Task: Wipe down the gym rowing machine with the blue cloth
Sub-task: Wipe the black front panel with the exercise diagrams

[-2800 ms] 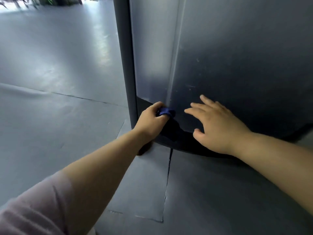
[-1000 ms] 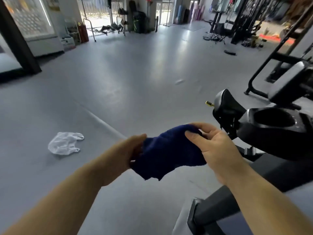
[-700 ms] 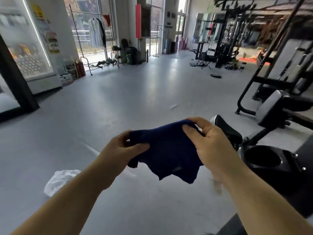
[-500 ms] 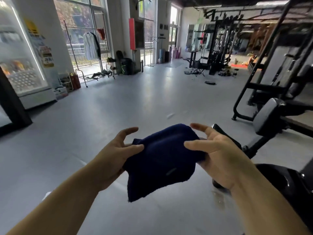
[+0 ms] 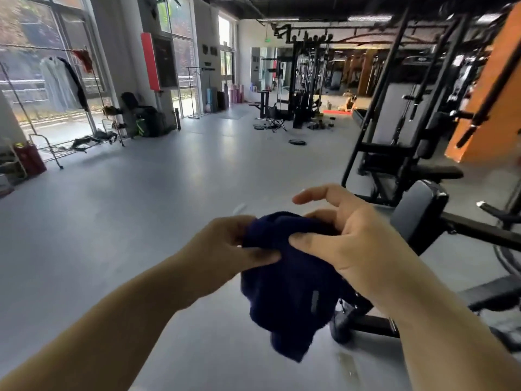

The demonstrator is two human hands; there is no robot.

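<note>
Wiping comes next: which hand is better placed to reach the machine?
Probably right: the right hand pinches the dark blue towelling cloth beside the black metal machine frame; the left hand grips it farther away.

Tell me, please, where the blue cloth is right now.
In the head view, the blue cloth hangs mid-frame, gripped between the left hand and the right hand, above the grey floor.
</note>
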